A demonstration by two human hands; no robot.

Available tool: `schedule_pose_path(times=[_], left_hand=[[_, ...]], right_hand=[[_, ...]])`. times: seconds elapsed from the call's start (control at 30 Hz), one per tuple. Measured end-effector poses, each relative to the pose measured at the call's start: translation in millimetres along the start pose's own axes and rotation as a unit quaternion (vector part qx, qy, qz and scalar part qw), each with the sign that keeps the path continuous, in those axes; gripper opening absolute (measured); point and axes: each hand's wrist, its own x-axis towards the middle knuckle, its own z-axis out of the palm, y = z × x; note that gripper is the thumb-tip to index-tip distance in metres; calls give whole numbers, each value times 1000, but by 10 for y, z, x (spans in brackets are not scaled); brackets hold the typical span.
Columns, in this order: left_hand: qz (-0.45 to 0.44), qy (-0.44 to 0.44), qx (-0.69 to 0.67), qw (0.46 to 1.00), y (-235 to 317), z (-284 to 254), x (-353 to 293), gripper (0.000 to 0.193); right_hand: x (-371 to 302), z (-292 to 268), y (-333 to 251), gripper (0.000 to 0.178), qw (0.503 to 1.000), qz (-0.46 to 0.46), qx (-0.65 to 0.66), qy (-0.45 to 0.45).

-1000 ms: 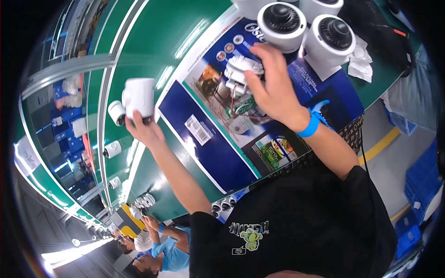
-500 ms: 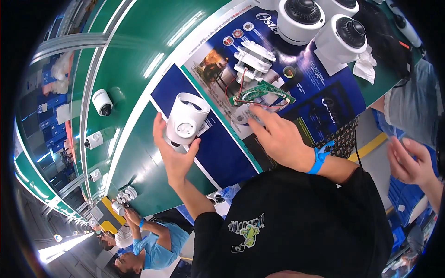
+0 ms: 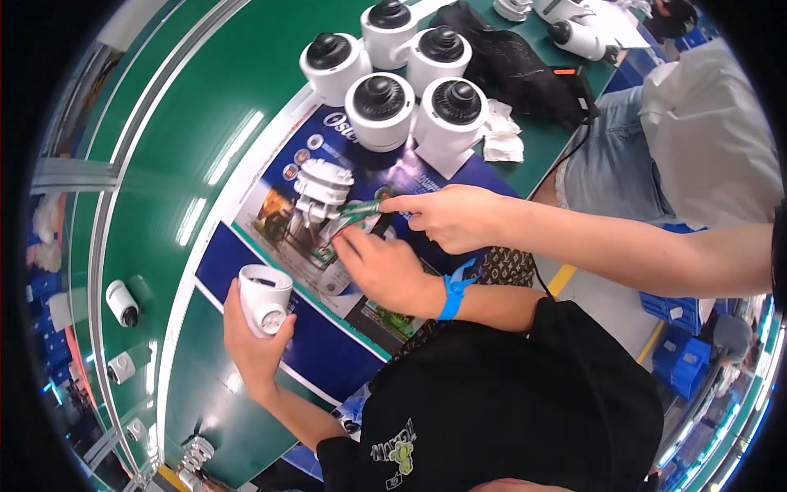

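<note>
A white cylindrical camera housing (image 3: 264, 287) with a round side opening is gripped in my left hand (image 3: 250, 348), fingers wrapped round it and thumb at its lower end. My right hand (image 3: 393, 275), with a blue wristband, closes its fingertips on a small green circuit board (image 3: 325, 252) with red wires; the thumb is hidden. Just above, a co-worker's hand (image 3: 455, 217) reaches in from the right and touches the end of another green board (image 3: 361, 210) with its index finger. A white stacked plastic part (image 3: 323, 187) stands beside the boards, joined to the wires.
Several white cameras with black domes (image 3: 381, 102) are grouped at the far side of the printed mat. A white tissue (image 3: 502, 135) and a black bag (image 3: 520, 70) lie right of them. More cameras (image 3: 122, 303) stand left, past the table's white edge strip (image 3: 176, 320).
The co-worker's hand has come in from the right to the boards. My view has shifted, bringing more cameras into sight. My left hand still holds the housing.
</note>
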Motion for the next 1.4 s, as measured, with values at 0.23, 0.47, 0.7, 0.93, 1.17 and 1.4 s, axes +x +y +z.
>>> schedule_pose_path(times=[0.23, 0.47, 0.7, 0.93, 1.17, 1.4], left_hand=[[15, 9, -6, 1000, -12, 1, -12, 89], [105, 106, -23, 989, 18, 45, -101, 95], [189, 95, -6, 977, -32, 146, -69, 95], [173, 82, -38, 981, -33, 131, -74, 94], [163, 95, -79, 979, -113, 151, -73, 92], [171, 75, -73, 980, -99, 161, -54, 98]], right_hand=[[-29, -22, 23, 36, 1000, 0, 0, 27], [-57, -64, 142, 27, 997, -68, 18, 45], [-150, -159, 102, 26, 990, -111, 45, 74], [-217, -175, 190, 26, 969, -101, 192, 114], [116, -237, 201, 22, 996, 21, 80, 16], [469, -179, 170, 19, 991, 78, 0, -105]])
